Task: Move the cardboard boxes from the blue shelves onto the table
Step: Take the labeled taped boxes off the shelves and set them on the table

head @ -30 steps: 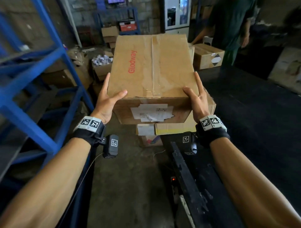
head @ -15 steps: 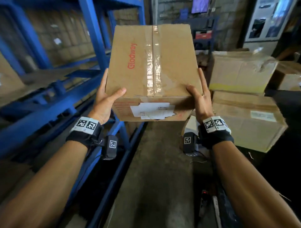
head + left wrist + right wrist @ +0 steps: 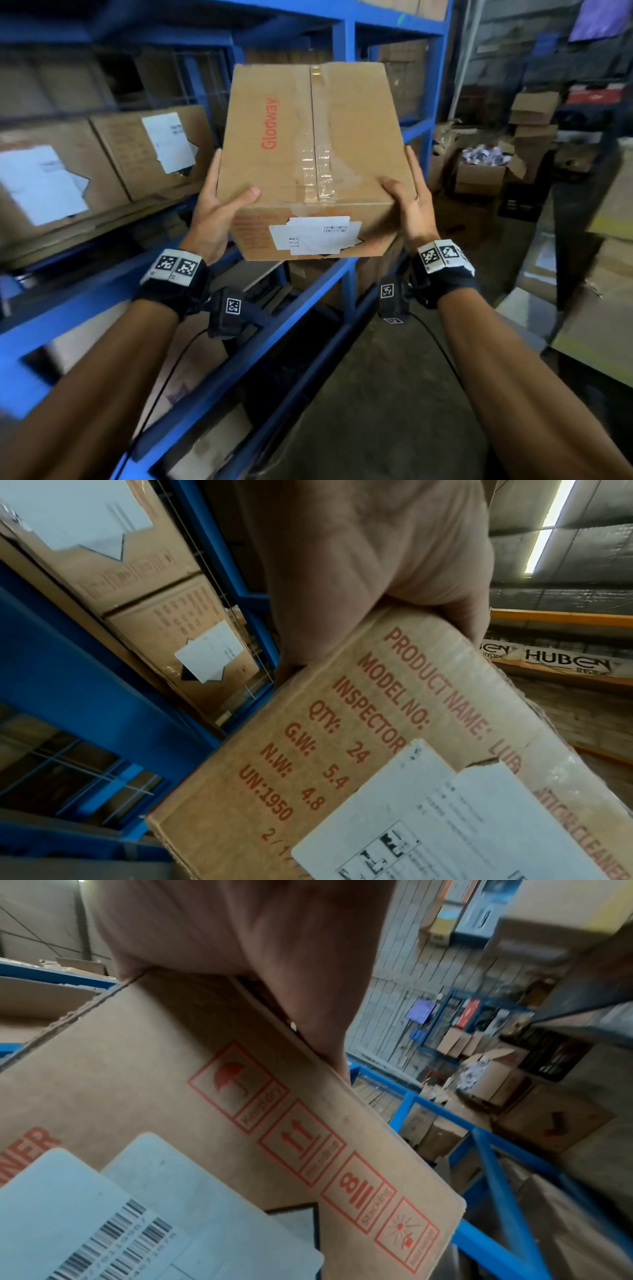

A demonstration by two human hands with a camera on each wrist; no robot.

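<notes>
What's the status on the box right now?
Left hand and right hand grip the Glodway box, mid-air beside blue shelves. Table not visible. Nothing blocking.

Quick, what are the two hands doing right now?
Left hand: grip on the cardboard box, left side.
Right hand: grip on the same box, right side.

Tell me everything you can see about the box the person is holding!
The box is brown cardboard with red "Glodway" lettering on top and clear tape along the middle seam. Its near side carries red print and torn white paper labels, one with a barcode. It is closed, tilted a little, and held in the air in front of the blue shelves. The left hand and right hand grip its two sides.
</notes>
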